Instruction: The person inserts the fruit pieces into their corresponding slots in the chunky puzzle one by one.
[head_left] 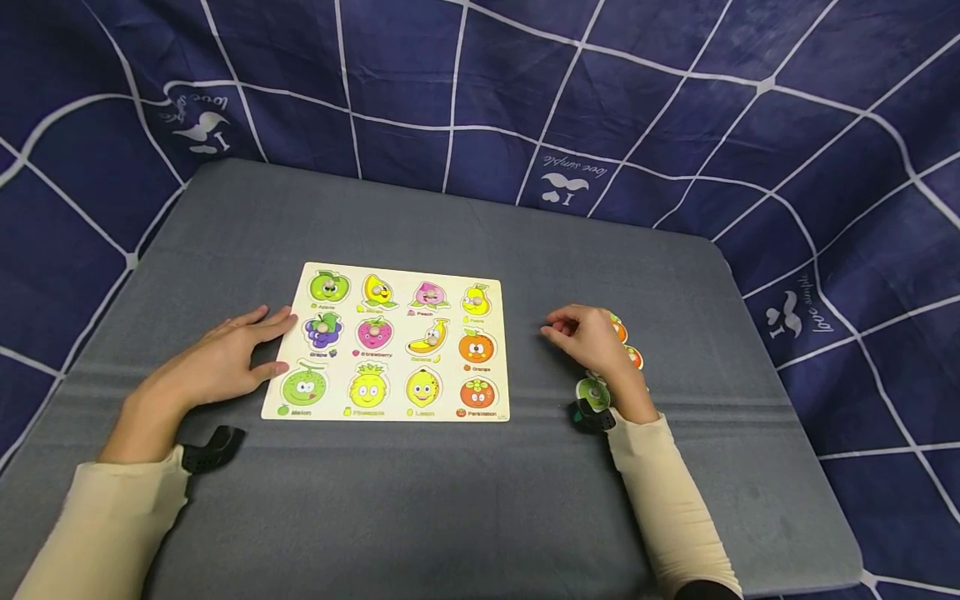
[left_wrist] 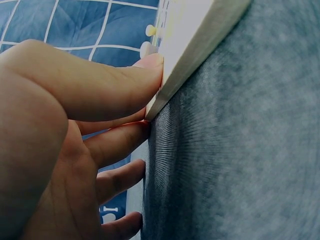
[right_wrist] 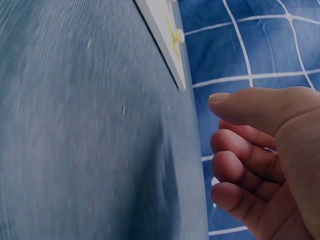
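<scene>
A cream wooden fruit puzzle board (head_left: 405, 396) lies on the grey table, printed with labelled fruits in rows. Several of its pieces carry small knobs, among them the strawberry piece (head_left: 374, 333) and the banana piece (head_left: 427, 337). My left hand (head_left: 225, 354) is at the board's left side, its fingers extended and its thumb (left_wrist: 145, 75) touching the board's edge. To the right of the board, my right hand (head_left: 592, 337) hovers over the table with loosely bent fingers (right_wrist: 232, 167) and nothing between them. A round green piece (head_left: 592, 394) lies beside the right wrist, partly covered.
Orange-red loose pieces (head_left: 634, 357) show just past the right hand, partly hidden by it. A dark blue curtain (head_left: 405, 75) with white grid lines hangs around the back and sides of the grey table (head_left: 420, 508).
</scene>
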